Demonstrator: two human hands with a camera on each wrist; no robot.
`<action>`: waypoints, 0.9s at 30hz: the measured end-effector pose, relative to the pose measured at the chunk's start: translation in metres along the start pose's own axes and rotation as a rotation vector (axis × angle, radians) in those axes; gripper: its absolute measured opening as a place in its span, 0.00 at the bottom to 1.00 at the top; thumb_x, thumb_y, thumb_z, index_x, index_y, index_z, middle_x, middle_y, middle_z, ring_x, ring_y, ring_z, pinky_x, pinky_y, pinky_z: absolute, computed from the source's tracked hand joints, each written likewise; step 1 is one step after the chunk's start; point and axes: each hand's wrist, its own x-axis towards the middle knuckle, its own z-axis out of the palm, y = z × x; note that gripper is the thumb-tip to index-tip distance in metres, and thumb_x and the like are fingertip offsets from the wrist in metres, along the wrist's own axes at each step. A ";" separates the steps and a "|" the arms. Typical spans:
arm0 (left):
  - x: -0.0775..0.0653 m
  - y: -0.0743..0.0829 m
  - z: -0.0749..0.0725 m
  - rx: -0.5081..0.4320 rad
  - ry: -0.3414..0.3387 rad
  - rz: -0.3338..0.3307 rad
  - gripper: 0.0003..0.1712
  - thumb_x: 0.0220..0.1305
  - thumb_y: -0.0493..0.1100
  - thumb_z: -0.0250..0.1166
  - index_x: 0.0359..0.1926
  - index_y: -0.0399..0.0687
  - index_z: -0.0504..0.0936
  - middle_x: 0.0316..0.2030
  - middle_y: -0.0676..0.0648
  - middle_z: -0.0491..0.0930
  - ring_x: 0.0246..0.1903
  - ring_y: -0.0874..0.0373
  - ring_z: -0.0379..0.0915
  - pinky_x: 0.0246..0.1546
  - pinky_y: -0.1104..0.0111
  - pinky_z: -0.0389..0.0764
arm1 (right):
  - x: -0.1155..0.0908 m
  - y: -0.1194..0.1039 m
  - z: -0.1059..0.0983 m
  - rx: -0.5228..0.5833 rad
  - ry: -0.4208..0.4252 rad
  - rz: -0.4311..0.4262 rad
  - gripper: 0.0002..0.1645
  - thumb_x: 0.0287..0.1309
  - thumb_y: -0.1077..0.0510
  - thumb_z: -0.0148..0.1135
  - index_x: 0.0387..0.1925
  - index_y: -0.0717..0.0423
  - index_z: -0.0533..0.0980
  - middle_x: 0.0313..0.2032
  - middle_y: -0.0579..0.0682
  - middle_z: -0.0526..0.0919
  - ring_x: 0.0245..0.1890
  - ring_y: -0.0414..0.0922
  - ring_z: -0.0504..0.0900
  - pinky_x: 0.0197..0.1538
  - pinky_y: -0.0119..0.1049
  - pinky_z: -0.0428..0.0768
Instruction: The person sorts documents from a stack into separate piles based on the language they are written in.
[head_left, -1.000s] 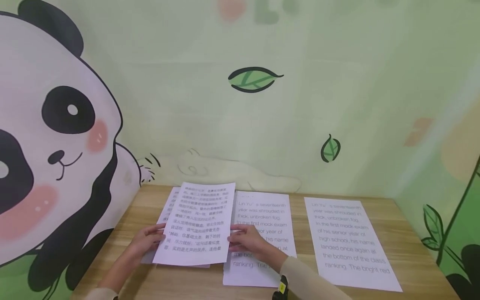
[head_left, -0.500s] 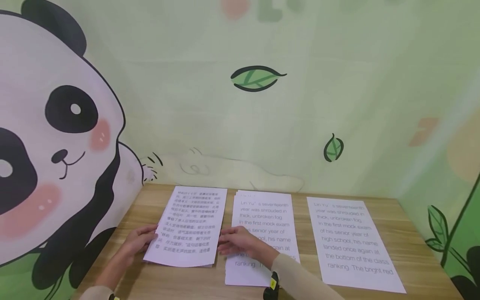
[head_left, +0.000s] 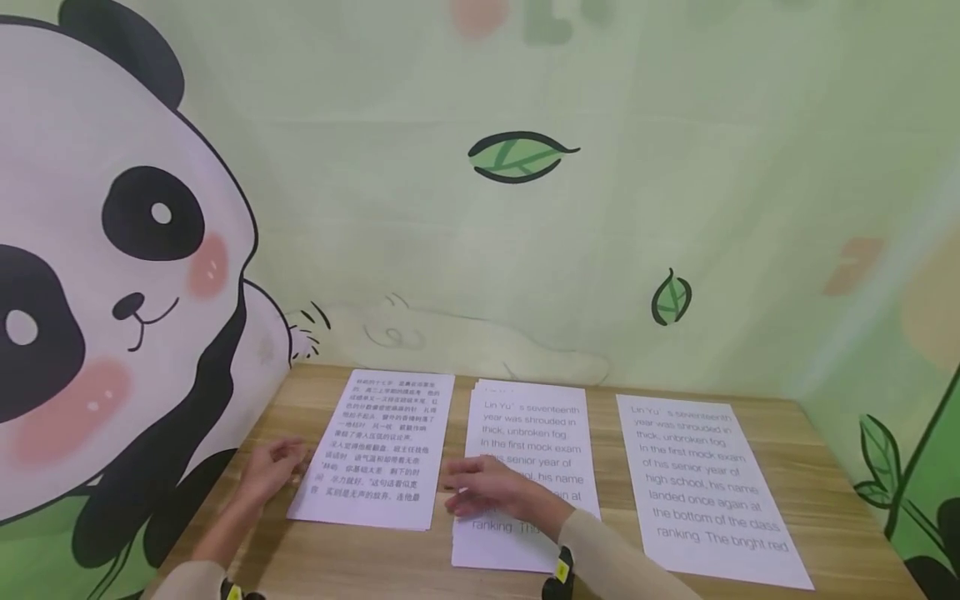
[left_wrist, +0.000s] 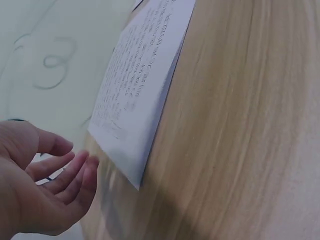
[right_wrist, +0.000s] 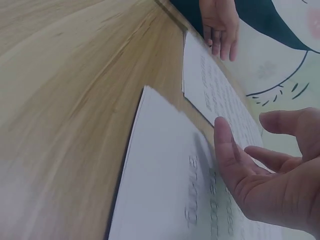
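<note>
A stack of white sheets printed in Chinese (head_left: pixel 375 450) lies flat at the left of the table, its edges lined up. Just left of that stack, my left hand (head_left: pixel 273 468) hovers with loosely bent fingers and holds nothing; the left wrist view shows a gap between the hand (left_wrist: pixel 55 185) and the paper's corner (left_wrist: pixel 130 155). My right hand (head_left: pixel 491 487) is above the middle stack of English-printed sheets (head_left: pixel 532 425), covering part of its text. In the right wrist view its fingers (right_wrist: pixel 227 155) are loosely bent with nothing between them.
A single English-printed sheet (head_left: pixel 705 483) lies at the right of the wooden table (head_left: pixel 615 575). Behind the table stands a green wall (head_left: pixel 390 208) with a painted panda (head_left: pixel 150 275) and leaves.
The Chinese-printed sheet that both hands held moved left and down onto the stack beneath it. Both hands have let go, and the left hand has drawn away leftward.
</note>
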 end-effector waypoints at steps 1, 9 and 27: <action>0.000 0.002 0.002 0.028 0.018 0.017 0.25 0.73 0.37 0.55 0.64 0.24 0.72 0.53 0.26 0.78 0.36 0.59 0.80 0.34 0.72 0.82 | -0.004 0.000 -0.004 -0.018 0.004 0.001 0.32 0.70 0.60 0.60 0.70 0.69 0.66 0.57 0.66 0.83 0.46 0.52 0.89 0.50 0.43 0.88; -0.016 0.036 0.037 0.066 -0.084 0.120 0.24 0.69 0.34 0.60 0.64 0.29 0.75 0.44 0.33 0.83 0.33 0.57 0.81 0.31 0.71 0.81 | -0.049 0.000 -0.053 -0.120 0.059 0.019 0.31 0.71 0.56 0.59 0.70 0.65 0.68 0.52 0.61 0.87 0.43 0.44 0.89 0.48 0.39 0.88; -0.049 0.088 0.150 0.064 -0.530 0.315 0.24 0.66 0.37 0.63 0.60 0.27 0.78 0.41 0.40 0.82 0.30 0.53 0.81 0.28 0.68 0.82 | -0.131 0.030 -0.137 -0.180 0.246 0.064 0.36 0.73 0.57 0.53 0.71 0.77 0.59 0.52 0.61 0.83 0.42 0.43 0.85 0.48 0.40 0.87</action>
